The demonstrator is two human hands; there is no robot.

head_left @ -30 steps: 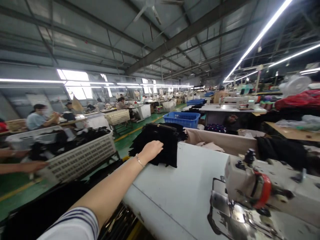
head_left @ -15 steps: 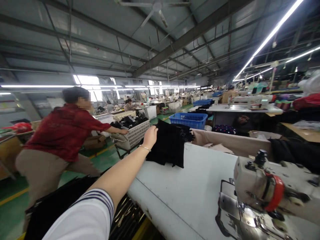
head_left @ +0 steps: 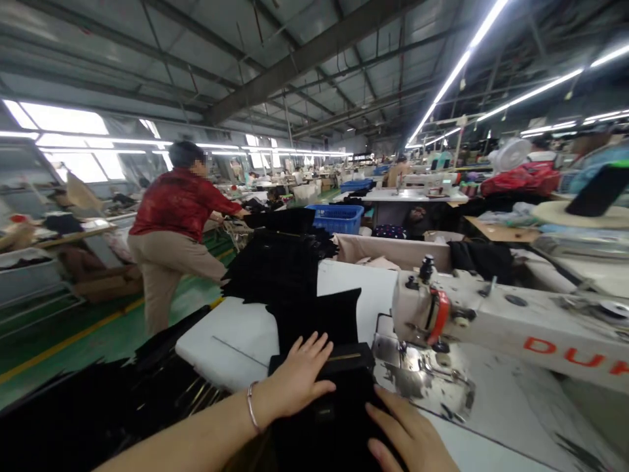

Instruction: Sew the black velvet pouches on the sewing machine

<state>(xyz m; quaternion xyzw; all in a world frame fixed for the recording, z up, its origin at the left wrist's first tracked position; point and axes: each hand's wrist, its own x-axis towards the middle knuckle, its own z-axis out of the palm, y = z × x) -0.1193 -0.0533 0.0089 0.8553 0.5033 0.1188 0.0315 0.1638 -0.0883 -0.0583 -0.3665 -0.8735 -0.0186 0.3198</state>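
Note:
My left hand (head_left: 297, 377) lies flat, fingers spread, on a black fabric piece (head_left: 324, 393) at the near edge of the white sewing table (head_left: 236, 337). My right hand (head_left: 405, 432) rests on the same fabric at the lower right, fingers stretched out. The black fabric reaches back toward a taller stack of black pieces (head_left: 278, 265) at the table's far end. The white sewing machine (head_left: 491, 314) with a red handwheel stands just right of my hands, and its metal plate (head_left: 422, 377) sits beside the fabric.
A person in a red shirt (head_left: 179, 210) stands left of the table by a cart. More black fabric (head_left: 98, 406) hangs off the table's left side. A blue crate (head_left: 337, 216) and other work tables lie beyond.
My left hand has drawn back from the far stack of black pieces to the near edge and now lies on fabric there. My right hand has come into view. The camera has tipped downward.

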